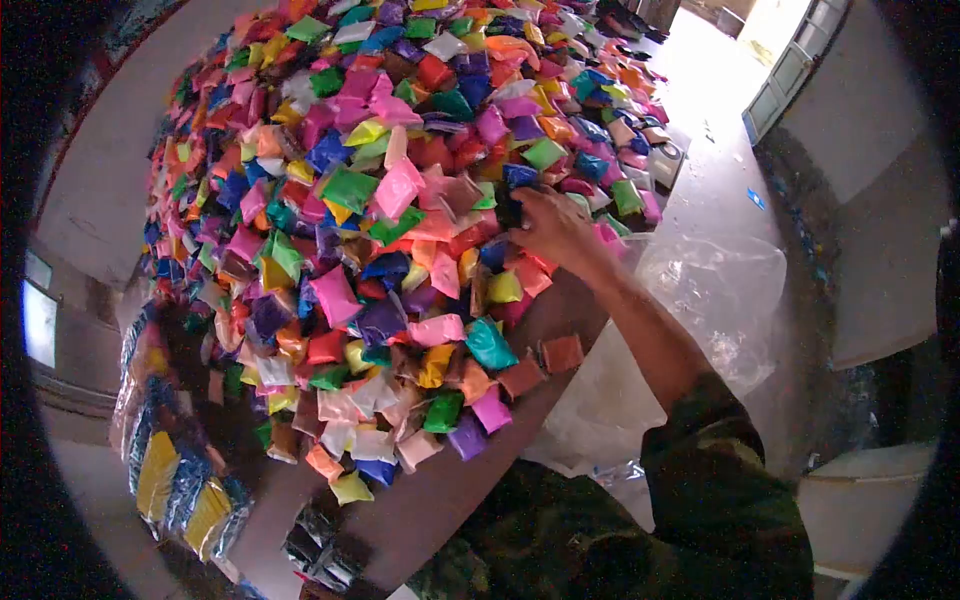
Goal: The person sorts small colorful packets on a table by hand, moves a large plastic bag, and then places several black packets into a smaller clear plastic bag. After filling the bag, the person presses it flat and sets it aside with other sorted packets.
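A large heap of small, soft packets (349, 188) in many colours covers the table, each wrapped in clear film. My right hand (558, 228) reaches in from the right to the heap's right side. Its thumb and fingers are curled round a small dark packet (509, 207), largely hidden by the fingers. A blue packet (520, 175) lies just above the fingertips, and red and orange packets lie below. My left hand is out of view.
The brown table (560, 320) shows along its near right edge. A clear plastic bag (700, 290) hangs or lies beside it, under my right forearm. Packs with yellow and blue contents (158, 472) sit at the left, and a crumpled black-and-clear wrapper (318, 548) lies near the front.
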Available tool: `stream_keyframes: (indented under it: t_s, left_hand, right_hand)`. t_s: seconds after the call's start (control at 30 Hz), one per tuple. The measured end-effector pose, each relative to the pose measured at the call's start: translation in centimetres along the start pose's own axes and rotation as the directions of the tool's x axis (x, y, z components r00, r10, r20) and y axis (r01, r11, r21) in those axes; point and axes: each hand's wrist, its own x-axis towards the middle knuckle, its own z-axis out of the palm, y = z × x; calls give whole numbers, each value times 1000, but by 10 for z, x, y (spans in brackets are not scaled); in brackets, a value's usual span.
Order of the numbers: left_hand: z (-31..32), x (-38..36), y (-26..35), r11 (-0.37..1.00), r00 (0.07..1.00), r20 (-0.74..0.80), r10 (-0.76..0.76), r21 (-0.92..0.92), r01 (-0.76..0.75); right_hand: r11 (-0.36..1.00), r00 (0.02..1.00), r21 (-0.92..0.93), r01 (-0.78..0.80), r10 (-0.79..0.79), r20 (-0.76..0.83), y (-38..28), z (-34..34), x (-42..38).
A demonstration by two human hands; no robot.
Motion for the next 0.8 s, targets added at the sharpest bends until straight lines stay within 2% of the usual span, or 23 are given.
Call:
stream_keyframes:
  t_s: [0.1, 0.2, 0.27, 0.3, 0.33, 0.37, 0.4, 0.47, 0.5, 0.6, 0.7, 0.8]
  left_hand:
    - [0, 0, 3, 999, 1000, 3, -17, -34, 18]
    - [-3, -2, 6, 994, 999, 7, -51, -97, 51]
    - [-6, -4, 4, 990, 998, 6, -60, -128, 61]
    - [-5, -3, 0, 998, 1000, -1, -29, -60, 29]
    - [-4, -3, -3, 1000, 1000, -7, 2, 9, -2]
    - [-4, -2, 2, 997, 999, -9, 34, 74, -34]
    - [-6, -1, 9, 998, 1000, 4, -16, 53, 16]
    - [-12, 0, 25, 993, 993, 33, -114, 16, 114]
    - [-11, 0, 19, 996, 995, 23, -93, 0, 93]
    - [-6, -1, 5, 998, 998, 1, -65, -28, 65]
    - [-5, -1, 8, 996, 996, 15, -84, -28, 85]
    - [-13, -2, 11, 996, 997, 34, -76, -51, 78]
  right_hand:
    - [996, 996, -18, -85, 85, 36, -9, 4, 1]
    - [998, 997, -46, -34, 31, -70, -5, 8, 4]
    - [977, 983, 132, -166, 175, -59, 0, 6, 6]
    - [948, 968, 216, -235, 249, -42, 2, 2, 5]
    - [911, 959, 304, -280, 280, 44, 5, -3, 3]
    - [863, 945, 383, -328, 302, 130, 4, -14, 1]
    - [805, 924, 454, -381, 315, 217, 2, -22, 0]
    - [405, 836, 746, -528, 400, 375, -5, -30, -15]
    - [154, 789, 816, -558, 404, 463, -8, -32, -22]
    - [43, 743, 815, -577, 441, 503, -10, -31, -37]
    - [28, 773, 837, -546, 404, 490, -11, -33, -48]
    - [-81, 804, 875, -477, 362, 471, -20, -42, -54]
